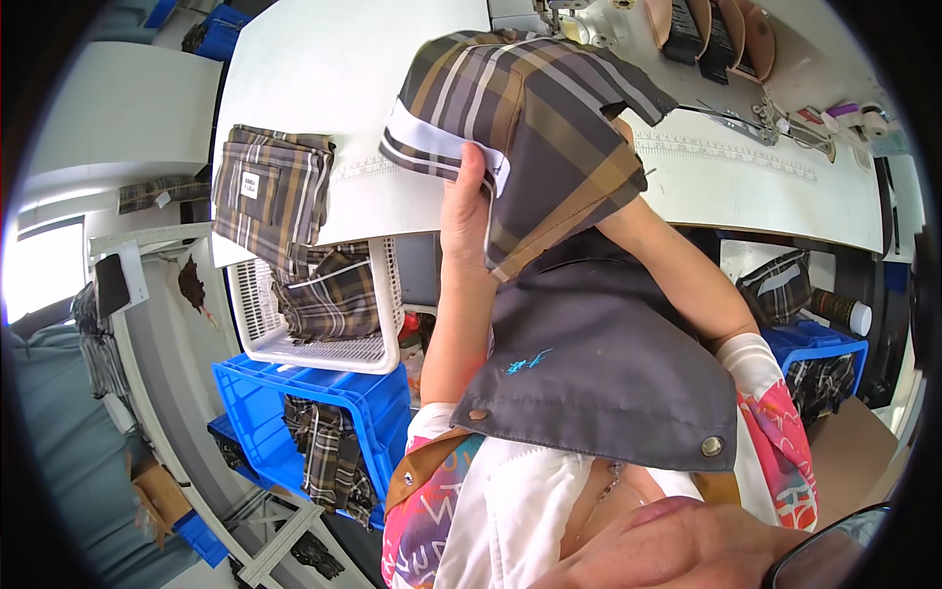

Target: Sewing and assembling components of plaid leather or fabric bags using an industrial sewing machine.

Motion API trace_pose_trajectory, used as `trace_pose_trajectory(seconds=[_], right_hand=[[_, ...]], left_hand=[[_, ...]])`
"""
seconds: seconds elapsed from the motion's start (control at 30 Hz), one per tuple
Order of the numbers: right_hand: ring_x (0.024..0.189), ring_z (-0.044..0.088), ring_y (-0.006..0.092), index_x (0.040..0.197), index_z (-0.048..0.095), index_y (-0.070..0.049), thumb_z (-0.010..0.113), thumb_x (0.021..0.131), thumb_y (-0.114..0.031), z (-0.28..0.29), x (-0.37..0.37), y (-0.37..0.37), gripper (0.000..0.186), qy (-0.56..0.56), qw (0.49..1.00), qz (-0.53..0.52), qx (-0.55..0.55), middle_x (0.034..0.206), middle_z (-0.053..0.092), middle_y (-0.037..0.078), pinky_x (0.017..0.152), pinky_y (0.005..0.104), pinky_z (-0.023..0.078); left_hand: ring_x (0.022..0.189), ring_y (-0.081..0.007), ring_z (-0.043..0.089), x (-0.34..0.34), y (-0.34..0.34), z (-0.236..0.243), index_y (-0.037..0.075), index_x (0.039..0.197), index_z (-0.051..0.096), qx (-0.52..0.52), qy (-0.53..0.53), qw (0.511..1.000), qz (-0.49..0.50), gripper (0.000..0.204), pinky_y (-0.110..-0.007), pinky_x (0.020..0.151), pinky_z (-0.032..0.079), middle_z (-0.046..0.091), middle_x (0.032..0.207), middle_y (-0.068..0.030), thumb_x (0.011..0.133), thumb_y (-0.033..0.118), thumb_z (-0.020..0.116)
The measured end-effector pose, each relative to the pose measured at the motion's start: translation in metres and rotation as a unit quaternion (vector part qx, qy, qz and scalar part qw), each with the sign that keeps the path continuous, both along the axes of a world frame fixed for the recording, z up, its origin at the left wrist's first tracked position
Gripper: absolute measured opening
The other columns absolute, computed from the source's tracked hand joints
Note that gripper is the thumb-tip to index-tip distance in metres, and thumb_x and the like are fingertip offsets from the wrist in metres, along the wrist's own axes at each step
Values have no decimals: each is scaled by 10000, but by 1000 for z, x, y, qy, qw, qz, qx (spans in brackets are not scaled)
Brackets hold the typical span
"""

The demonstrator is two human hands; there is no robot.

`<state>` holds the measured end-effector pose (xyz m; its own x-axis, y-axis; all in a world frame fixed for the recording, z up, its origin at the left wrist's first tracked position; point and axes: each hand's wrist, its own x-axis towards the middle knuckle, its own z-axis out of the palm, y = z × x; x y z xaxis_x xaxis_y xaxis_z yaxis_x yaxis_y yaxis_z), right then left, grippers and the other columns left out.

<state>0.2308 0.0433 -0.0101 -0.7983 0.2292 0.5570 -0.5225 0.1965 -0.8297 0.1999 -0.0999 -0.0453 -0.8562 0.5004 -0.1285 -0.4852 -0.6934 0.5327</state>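
A brown, black and white plaid fabric piece [549,147] is held up over the table, with a white strip [432,135] along its left edge. My left hand [465,211] grips that edge, its thumb lying on the cloth by the strip's end and its other fingers behind. From the right, my right hand [625,130] reaches behind the cloth and supports its right side; most of its fingers are hidden. On the table to the left lies a folded stack of plaid pieces [275,187], the top one bearing a small white label [250,186].
Sewing machine parts [579,25] stand at the far edge of the white table [285,69]. Ruler markings [726,152] run along the tabletop. Below on the left are a white basket [388,304] and a blue crate [245,393] with plaid cloth; another blue crate [834,344] sits right. Thread spools [871,120] stand far right.
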Motion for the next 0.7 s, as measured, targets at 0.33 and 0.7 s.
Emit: trace_pose_trajectory(seconds=[0.33,0.7], right_hand=[[890,575,208,1009,590,-6,607,760,-57,29,1,28,255,-24,998,48,-35,951,600,85,791,307,447],[720,593,231,926,583,-26,623,817,-71,55,-6,7,124,19,989,-36,141,812,606,107,636,270,455]], left_hand=[[658,-105,576,-5,-59,69,-16,897,648,-478,289,778,288,177,-246,622,465,632,760,-61,736,11,718],[679,-52,532,-32,2,81,-7,799,657,-249,386,851,255,28,-192,612,444,605,767,-22,781,-8,679]])
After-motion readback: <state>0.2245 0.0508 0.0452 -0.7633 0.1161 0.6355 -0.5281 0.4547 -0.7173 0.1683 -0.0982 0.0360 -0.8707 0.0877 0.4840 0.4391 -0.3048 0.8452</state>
